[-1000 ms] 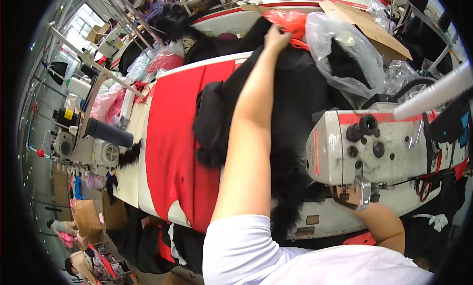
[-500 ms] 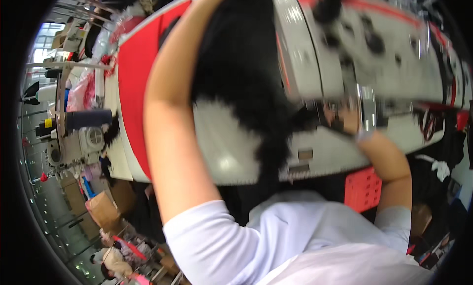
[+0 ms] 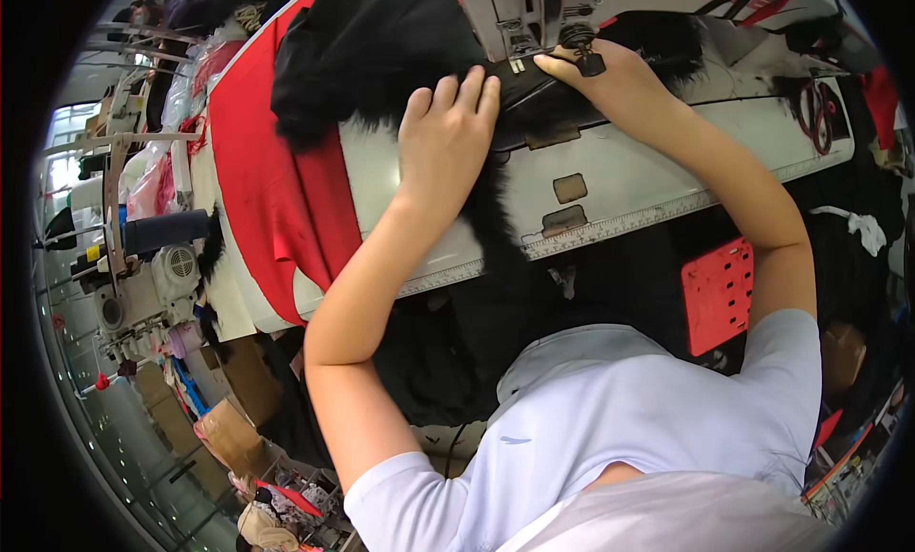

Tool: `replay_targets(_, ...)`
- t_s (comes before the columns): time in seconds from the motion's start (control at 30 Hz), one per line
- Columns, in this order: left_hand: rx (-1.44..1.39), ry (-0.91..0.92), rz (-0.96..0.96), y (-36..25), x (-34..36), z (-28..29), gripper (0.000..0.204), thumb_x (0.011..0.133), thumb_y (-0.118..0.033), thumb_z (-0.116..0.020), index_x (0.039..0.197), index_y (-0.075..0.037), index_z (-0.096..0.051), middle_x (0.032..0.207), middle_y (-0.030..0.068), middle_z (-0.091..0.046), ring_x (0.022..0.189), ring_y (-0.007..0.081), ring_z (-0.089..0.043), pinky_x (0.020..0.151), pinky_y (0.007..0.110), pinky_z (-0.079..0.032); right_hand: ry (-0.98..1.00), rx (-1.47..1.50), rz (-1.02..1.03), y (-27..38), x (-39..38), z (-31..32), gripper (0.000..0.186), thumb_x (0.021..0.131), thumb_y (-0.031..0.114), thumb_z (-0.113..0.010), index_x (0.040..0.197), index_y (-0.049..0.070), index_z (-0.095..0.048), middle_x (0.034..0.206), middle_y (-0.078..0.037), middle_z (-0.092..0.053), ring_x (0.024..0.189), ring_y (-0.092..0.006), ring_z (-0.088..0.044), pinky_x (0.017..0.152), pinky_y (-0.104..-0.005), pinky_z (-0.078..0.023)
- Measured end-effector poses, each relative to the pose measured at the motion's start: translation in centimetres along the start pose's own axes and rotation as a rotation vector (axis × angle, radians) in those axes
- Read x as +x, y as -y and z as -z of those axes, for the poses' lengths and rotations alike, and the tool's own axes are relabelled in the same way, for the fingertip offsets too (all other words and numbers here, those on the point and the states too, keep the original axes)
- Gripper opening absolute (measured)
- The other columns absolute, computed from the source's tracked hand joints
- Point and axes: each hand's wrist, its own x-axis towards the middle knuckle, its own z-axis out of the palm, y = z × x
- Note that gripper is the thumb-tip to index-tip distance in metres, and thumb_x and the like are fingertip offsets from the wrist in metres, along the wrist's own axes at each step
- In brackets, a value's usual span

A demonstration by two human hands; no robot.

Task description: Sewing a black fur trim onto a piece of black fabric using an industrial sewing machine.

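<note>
Black fur-trimmed fabric (image 3: 353,47) lies on the white sewing table (image 3: 367,190) under the sewing machine head (image 3: 481,4). My left hand (image 3: 448,137) rests on that fabric left of the presser foot (image 3: 518,56), fingers slightly apart and lying on it. My right hand (image 3: 620,90) is right of the foot, thumb and fingers closed on the dark fabric beside the needle area, fingertips partly hidden by metal parts. A strip of black fur hangs between my forearms toward the table's front edge. Red fabric (image 3: 248,152) lies at the left, draped over that edge.
Scissors (image 3: 820,123) lie on the table's right end. A red perforated panel (image 3: 715,295) is below the front edge. At left stand another machine (image 3: 176,276), plastic bags (image 3: 143,180) and cardboard (image 3: 229,428). A white scrap (image 3: 858,228) lies at right.
The view has swung. My left hand has come back from the red bag at the far side to the fabric by the presser foot. My right hand is now more visible beside it.
</note>
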Motion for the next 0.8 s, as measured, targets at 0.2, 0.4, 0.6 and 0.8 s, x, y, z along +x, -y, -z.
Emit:
replay_targets(0.2, 0.008, 0.019, -0.206, 0.4, 1.0, 0.5, 0.029, 0.081, -0.015, -0.061, 0.108, -0.008, -0.066, 0.117, 0.004, -0.065, 0.106, 0.0149, -0.056, 0.091, 0.03, -0.039, 0.079, 0.002, 0.02, -0.5, -0.2, 0.4, 0.028, 0.09, 0.011, -0.063, 0.118, 0.013, -0.067, 0.095, -0.009, -0.066, 0.083, -0.0277, -0.064, 0.072, -0.0377, -0.051)
replay_targets(0.4, -0.186, 0.044, -0.095, -0.1, 0.5, 0.0, 0.029, 0.08, -0.01, -0.059, 0.11, -0.01, -0.062, 0.125, -0.0001, -0.064, 0.109, 0.0119, -0.059, 0.097, 0.034, -0.038, -0.071, -0.151, 0.124, -0.9, -0.1, 1.0, 0.01, 0.071, 0.011, -0.065, 0.081, 0.009, -0.064, 0.084, -0.001, -0.057, 0.084, -0.018, -0.06, 0.07, -0.0287, -0.054)
replay_targets(0.6, -0.219, -0.013, -0.028, -0.7, 1.0, 0.2, 0.016, 0.078, -0.011, -0.062, 0.093, -0.009, -0.062, 0.104, -0.0017, -0.067, 0.084, 0.0109, -0.056, 0.085, 0.029, -0.037, -0.013, -0.14, 0.07, -1.3, -0.2, 1.5, 0.009, 0.071, 0.01, -0.065, 0.08, 0.009, -0.062, 0.084, -0.002, -0.057, 0.081, -0.0197, -0.06, 0.07, -0.031, -0.052)
replay_targets(0.8, -0.113, -0.031, -0.027, -0.5, 1.5, 0.1, 0.011, 0.076, -0.011, -0.062, 0.086, -0.012, -0.06, 0.07, -0.0004, -0.041, 0.074, 0.0141, -0.05, 0.087, 0.03, -0.035, -0.056, -0.098, 0.206, -1.7, 0.3, 2.4, 0.011, 0.07, 0.008, -0.066, 0.081, 0.008, -0.063, 0.081, -0.004, -0.055, 0.079, -0.021, -0.058, 0.068, -0.0329, -0.051)
